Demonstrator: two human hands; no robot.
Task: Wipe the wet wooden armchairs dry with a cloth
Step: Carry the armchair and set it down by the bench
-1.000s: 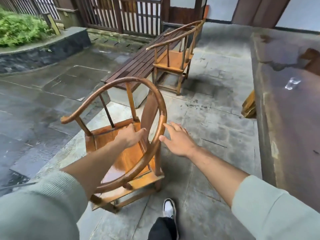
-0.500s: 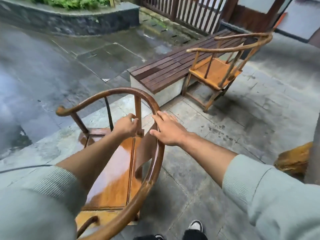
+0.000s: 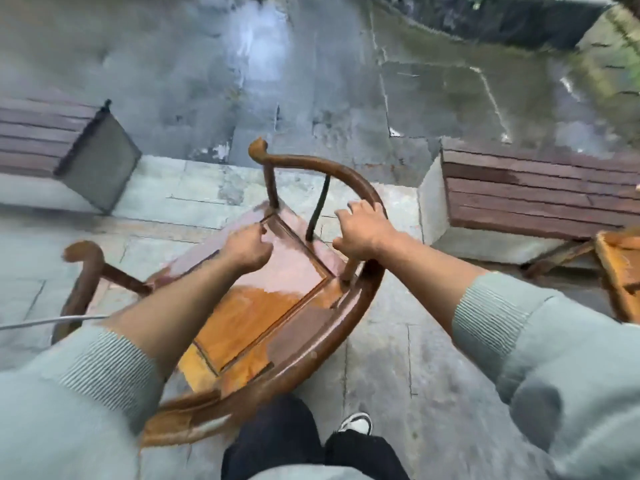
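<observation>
Armchair [image 3: 249,306] stands on the wet stone floor [image 3: 398,358], its glossy seat under both hands. Right hand [image 3: 363,233] fingers curl around the curved rail; left hand [image 3: 247,247] fingers are curled above the seat, grip unclear.

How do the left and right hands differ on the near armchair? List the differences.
The right hand grips the curved rail; the left hand is curled above the glossy seat, and whether it holds anything is unclear. The right hand is at the chair's side, the left hand inside the rail. Both show bare forearms with pushed-up sleeves.
</observation>
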